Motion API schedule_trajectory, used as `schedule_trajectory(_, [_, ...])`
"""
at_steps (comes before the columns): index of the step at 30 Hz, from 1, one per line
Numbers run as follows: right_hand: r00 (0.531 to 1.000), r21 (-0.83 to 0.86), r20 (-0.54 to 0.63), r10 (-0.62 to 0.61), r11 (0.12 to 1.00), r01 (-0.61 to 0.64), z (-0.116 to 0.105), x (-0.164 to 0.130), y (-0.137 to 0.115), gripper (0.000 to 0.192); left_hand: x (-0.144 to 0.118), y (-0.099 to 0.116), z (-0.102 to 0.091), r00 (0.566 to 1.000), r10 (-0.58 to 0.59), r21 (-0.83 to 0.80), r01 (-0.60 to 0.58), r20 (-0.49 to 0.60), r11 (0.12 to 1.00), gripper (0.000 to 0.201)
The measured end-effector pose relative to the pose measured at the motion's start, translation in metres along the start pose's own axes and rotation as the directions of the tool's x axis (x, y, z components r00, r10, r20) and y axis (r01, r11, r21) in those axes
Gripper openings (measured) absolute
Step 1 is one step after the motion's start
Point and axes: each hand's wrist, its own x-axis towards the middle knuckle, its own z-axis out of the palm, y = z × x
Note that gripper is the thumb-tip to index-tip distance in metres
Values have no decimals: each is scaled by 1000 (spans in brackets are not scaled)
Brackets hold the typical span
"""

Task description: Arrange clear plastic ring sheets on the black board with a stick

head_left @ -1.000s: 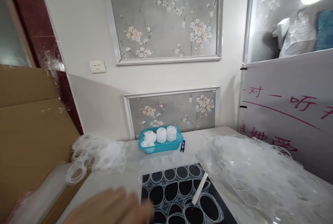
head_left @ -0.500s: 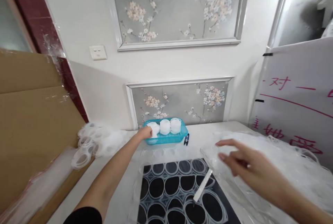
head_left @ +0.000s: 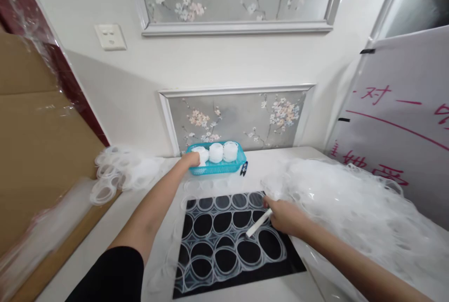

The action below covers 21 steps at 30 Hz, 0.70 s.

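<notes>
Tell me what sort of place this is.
Probably an indoor handwork spot: the white table bears a black mat, a large heap of clear plastic and a blue basket of white stacks.

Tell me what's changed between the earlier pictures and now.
The left hand, first low by the left edge of the black sheet, moved forward to the blue basket, at its leftmost white stack. The right hand moved leftward from by the clear heap to the upper end of the white stick; grip unclear. Sheet, basket and stick stayed put.
</notes>
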Motion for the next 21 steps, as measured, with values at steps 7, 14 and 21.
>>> schedule_trajectory(7, [1000,-59,4,20,998,-19,-1,-2,-6,26,-58,4,-15,973,0,-58,-14,-230,998,24])
schedule_trajectory(14, [993,424,-104,46,906,3,-13,-49,1,7,-224,1,8,901,412,-180,-431,-134,884,32])
schedule_trajectory(21, [997,539,-57,-57,838,79,18,-106,-22,20,-314,-20,75,870,491,-152,-493,-49,857,18])
